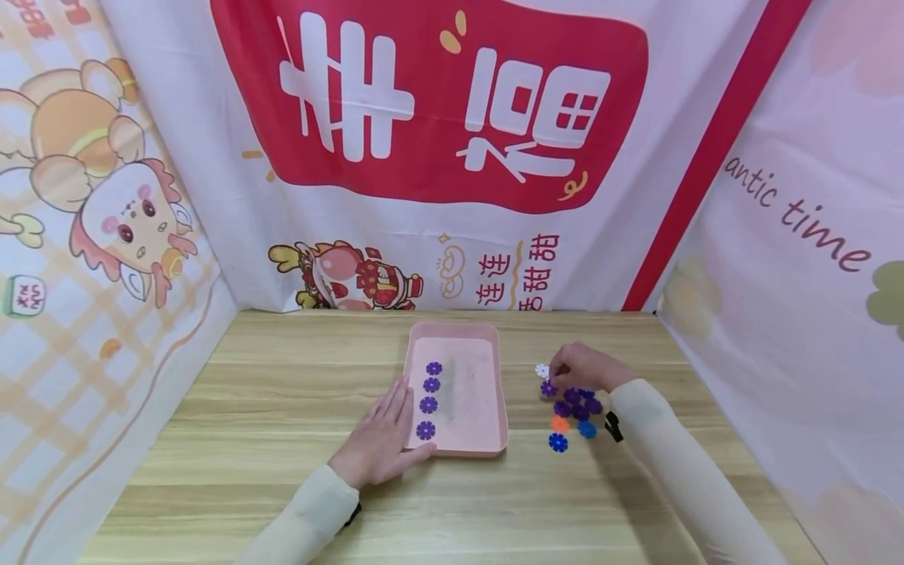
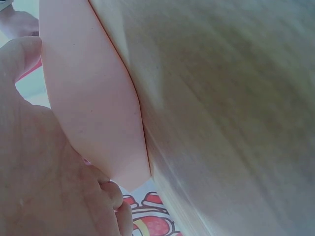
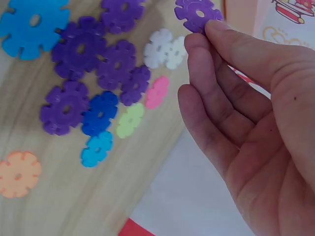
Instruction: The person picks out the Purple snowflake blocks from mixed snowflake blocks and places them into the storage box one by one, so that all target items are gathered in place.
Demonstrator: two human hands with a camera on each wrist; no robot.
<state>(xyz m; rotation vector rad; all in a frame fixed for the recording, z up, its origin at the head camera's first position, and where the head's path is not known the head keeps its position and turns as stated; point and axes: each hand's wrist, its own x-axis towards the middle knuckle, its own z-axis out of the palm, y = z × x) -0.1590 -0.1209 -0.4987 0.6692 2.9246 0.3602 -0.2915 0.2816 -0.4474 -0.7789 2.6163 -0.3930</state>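
Note:
My right hand (image 1: 585, 367) pinches a purple snowflake disc (image 3: 189, 11) between thumb and fingertips, just above the wooden table. Beneath and beside it lies a loose group of notched discs, mostly purple (image 3: 78, 51). A pink tray (image 1: 473, 392) stands left of them, with a column of several purple discs (image 1: 428, 405) along its left side. My left hand (image 1: 377, 441) rests against the tray's left near corner, its fingers extended along the left wall and the thumb at the near rim. In the left wrist view the discs inside the tray are hidden.
Near the group lie an orange disc (image 1: 559, 424) and a blue disc (image 1: 558, 442). White discs (image 3: 157, 48), a pink disc (image 3: 157, 92) and a light green disc (image 3: 130, 120) lie at its far side. Printed cloth (image 1: 438, 259) hangs behind the table and at both sides.

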